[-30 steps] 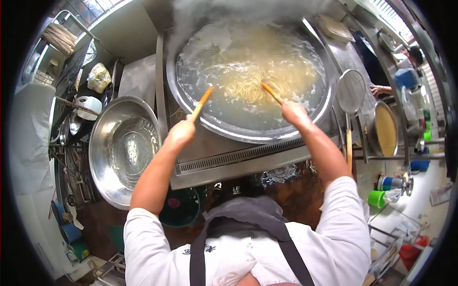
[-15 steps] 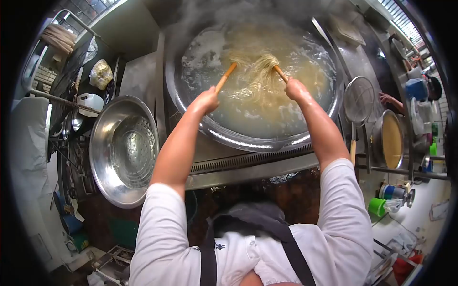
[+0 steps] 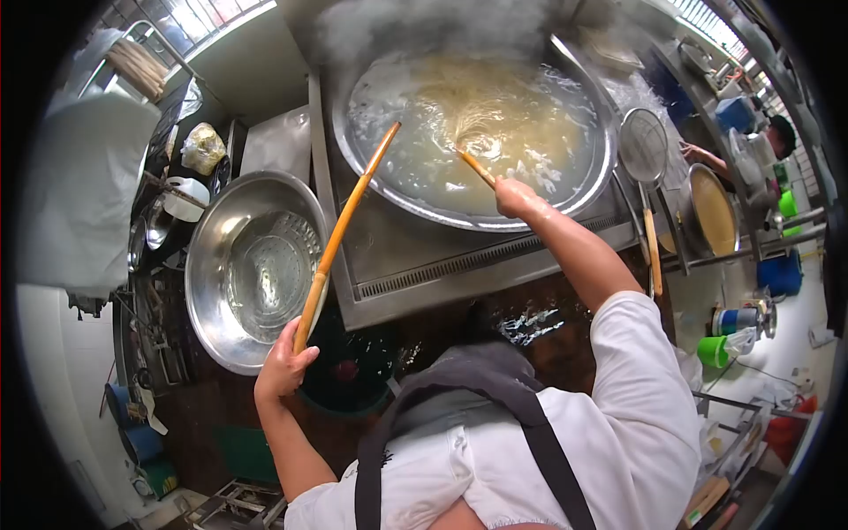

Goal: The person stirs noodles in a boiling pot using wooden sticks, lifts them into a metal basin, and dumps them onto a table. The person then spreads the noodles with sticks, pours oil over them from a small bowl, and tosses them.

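Observation:
My left hand [image 3: 284,364] is closed round the lower end of a long wooden stick [image 3: 340,225]. That stick slants up in the air, with its tip close to the left rim of a large round pot [image 3: 415,209]. My right hand [image 3: 515,196] grips a second wooden stick [image 3: 478,169] over the near side of the pot. Its tip reaches the cloudy, steaming water, where pale noodles [image 3: 475,119] swirl, partly submerged. To the left, beside the left stick, stands a wide metal basin [image 3: 209,269] with clear water in it.
A wire-mesh strainer [image 3: 644,141] with a wooden handle rests right of the pot. Beyond it sits a bowl of brownish liquid [image 3: 714,212], near another person's hand [image 3: 698,154]. A white jug [image 3: 186,200] and a bagged item [image 3: 204,147] are at left.
My left hand has pulled its stick out of the pot and moved down and left. My right hand has shifted left; its stick's tip is lower in the water. The raised noodle bundle has sunk.

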Demonstrator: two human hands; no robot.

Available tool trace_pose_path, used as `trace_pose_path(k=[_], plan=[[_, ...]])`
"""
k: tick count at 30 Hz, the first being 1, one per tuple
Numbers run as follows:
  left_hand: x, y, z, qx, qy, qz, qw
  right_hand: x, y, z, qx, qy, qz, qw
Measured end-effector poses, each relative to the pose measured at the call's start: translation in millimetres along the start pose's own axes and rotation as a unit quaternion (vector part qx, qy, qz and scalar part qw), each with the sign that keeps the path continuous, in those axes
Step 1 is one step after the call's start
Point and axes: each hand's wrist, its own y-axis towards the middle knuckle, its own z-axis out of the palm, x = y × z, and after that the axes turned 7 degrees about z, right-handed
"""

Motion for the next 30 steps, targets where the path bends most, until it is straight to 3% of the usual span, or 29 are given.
trace_pose_path(k=[3, 5, 7, 10, 11, 14, 17, 22, 26, 30], plan=[[-2, -33, -14, 0.005, -0.001, -0.071, 0.997, 37, -30, 5, 0.006, -0.014, 0.0, 1.0], [6, -42, -22, 0.001, 0.024, -0.046, 0.999, 55, -53, 7, 0.008, -0.031, -0.004, 0.999], [36, -35, -24, -0.013, 0.069, 0.09, 0.993, 64, -81, 0, -0.009, -0.025, -0.014, 1.0], [6, -27, -25, 0.015, 0.109, 0.061, 0.992, 54, -127, -27, -0.027, -0.033, -0.06, 0.997], [-4, -26, -25, 0.029, 0.119, 0.041, 0.992, 42, -140, -35, -0.044, -0.055, -0.041, 0.997], [13, -12, -21, 0.024, 0.172, 0.098, 0.98, 10, -194, -95, -0.016, -0.119, 0.06, 0.991], [10, -8, -16, 0.043, 0.207, 0.112, 0.971, -31, -256, -154, -0.018, -0.146, 0.037, 0.988], [-13, 12, -3, 0.078, 0.264, 0.102, 0.956, -58, -337, -214, -0.032, -0.176, 0.163, 0.97], [-15, 68, 27, 0.122, 0.311, 0.142, 0.932, -89, -329, -206, -0.047, -0.212, 0.215, 0.952], [-47, 138, 93, 0.164, 0.336, 0.128, 0.919, -134, -253, -138, -0.014, -0.196, 0.243, 0.95]])
